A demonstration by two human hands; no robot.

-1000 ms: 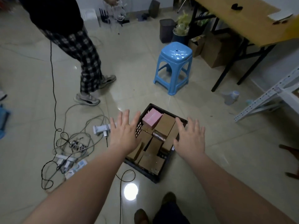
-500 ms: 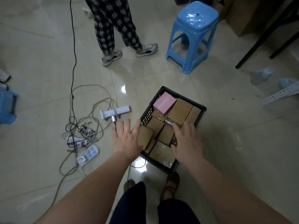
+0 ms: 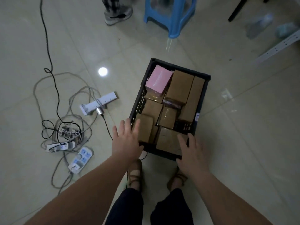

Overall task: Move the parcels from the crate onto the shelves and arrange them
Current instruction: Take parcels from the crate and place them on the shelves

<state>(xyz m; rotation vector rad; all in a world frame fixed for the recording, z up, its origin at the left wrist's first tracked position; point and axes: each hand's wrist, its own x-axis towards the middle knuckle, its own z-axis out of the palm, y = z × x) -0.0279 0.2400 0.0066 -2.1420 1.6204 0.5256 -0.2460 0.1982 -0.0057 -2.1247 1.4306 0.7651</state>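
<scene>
A black plastic crate [image 3: 204,93] stands on the tiled floor in front of my feet. It holds several brown cardboard parcels [image 3: 179,88] and one pink parcel [image 3: 158,81] at its far left corner. My left hand [image 3: 126,140] hovers with spread fingers over the crate's near left corner, beside an upright brown parcel [image 3: 145,129]. My right hand [image 3: 191,154] reaches with straight fingers over the near right edge, above a flat brown parcel [image 3: 168,141]. Neither hand holds anything.
Tangled cables and power strips [image 3: 81,158] lie on the floor to the left. A blue plastic stool [image 3: 172,15] stands beyond the crate, next to another person's shoe [image 3: 117,14]. A white metal shelf rail [image 3: 279,44] shows at the right edge.
The view has tilted down and closer to the crate. Both hands have dropped toward its near edge, the left at the near left corner, the right over the near right parcel.
</scene>
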